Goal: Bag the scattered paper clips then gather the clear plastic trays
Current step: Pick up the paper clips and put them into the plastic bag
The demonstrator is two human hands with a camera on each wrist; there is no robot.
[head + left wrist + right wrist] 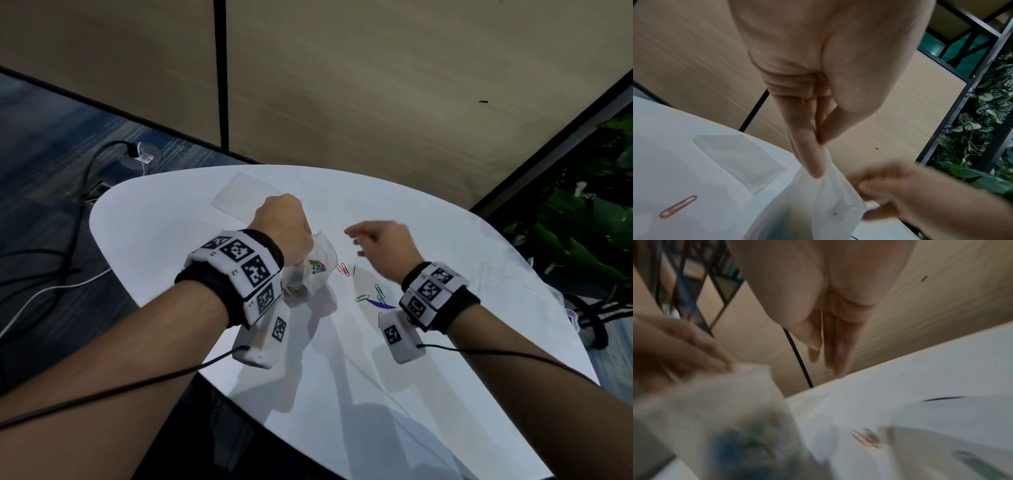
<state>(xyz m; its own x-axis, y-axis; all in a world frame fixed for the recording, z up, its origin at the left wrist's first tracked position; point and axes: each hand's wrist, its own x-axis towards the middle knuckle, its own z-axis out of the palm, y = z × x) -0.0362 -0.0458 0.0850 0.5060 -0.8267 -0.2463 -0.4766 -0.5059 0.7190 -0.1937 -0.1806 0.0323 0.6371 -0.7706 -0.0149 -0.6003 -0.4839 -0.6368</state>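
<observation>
A: Paper clips (368, 297) are lying loose on the white table (171, 219), just right of the bag (317, 270); others are sitting inside it.

B: What is crowding them?

A: 1 clear tray (241, 198) is lying beyond the left hand (282, 229), whose grip is pinching the bag's top edge. The right hand (385, 243) is hovering beside the bag, blurred, fingers loosely extended, holding nothing.

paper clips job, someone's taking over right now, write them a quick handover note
Left hand pinches the clear bag's top; some clips already sit inside.
Right hand is blurred beside the bag mouth; whether it has anything in its grip cannot be told.
Loose clips: pink beside the bag, green ones nearer the right wrist.
Clear tray lies beyond the left hand, ungathered.
Left: bag remaining clips, then trays.
</observation>
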